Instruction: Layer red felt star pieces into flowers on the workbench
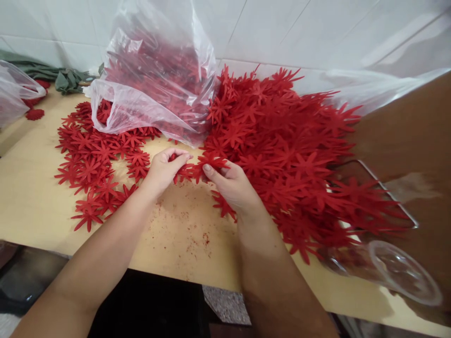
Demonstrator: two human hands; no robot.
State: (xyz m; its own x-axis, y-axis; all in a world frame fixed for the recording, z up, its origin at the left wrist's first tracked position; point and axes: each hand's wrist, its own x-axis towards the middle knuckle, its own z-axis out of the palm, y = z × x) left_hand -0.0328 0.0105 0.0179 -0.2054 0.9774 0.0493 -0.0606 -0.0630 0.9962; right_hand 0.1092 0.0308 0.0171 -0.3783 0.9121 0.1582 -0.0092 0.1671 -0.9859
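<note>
Note flower point(216, 161) clamped in right hand point(230, 183), thumb pressed on top, fingers beneath. Found mid-table, in the gap between heap and pile. Held near its centre, probably to leave the petal tips free and the turning easy. See left hand point(167, 169) close beside, thumb and fingertips together in a pinch on red petals point(182, 173) (cannot tell whether of the same flower or another). Brought nearly together, likely for fine work.

To the right, see heap point(268, 141), loose and tall; to the left, pile point(95, 155), flatter. Likely kept apart for sorting, with both within easy reach. Note crumbs point(204, 239) of red on bare table point(169, 253), just in front of the hands.

Behind, against wall point(275, 28), see bag point(158, 84), full of red pieces, mouth slack over the back of the pile; liable to block reach there. At right, note tub point(398, 272) on its side, wire point(387, 194) and brown panel point(416, 131), all crowding the heap's edge. Far left, see green cloth point(56, 75) and second bag point(14, 94), well out of the way.
</note>
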